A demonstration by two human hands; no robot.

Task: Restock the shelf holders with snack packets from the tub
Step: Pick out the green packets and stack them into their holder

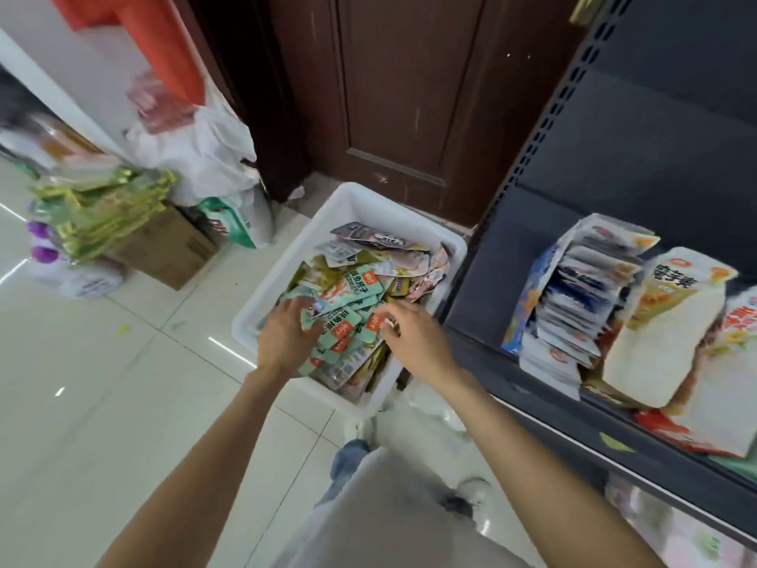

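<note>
White tub (286, 276) on tiled floor (123, 383) beside dark shelf (512, 280); left hand (286, 338) grips teal packets (344, 309), right hand (409, 338) pinches one.

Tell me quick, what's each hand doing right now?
Left hand: holding a bunch of teal snack packets in the tub.
Right hand: fingers curled, grip cannot be told.

The white tub (352, 198) is left open at the top, so its heap of snack packets (352, 289) can be reached from above. It is hemmed in on the right by the dark shelf unit (483, 256), just beside it, and behind by a brown door (409, 96). Bare floor tiles (102, 383) are left free on its left.
</note>
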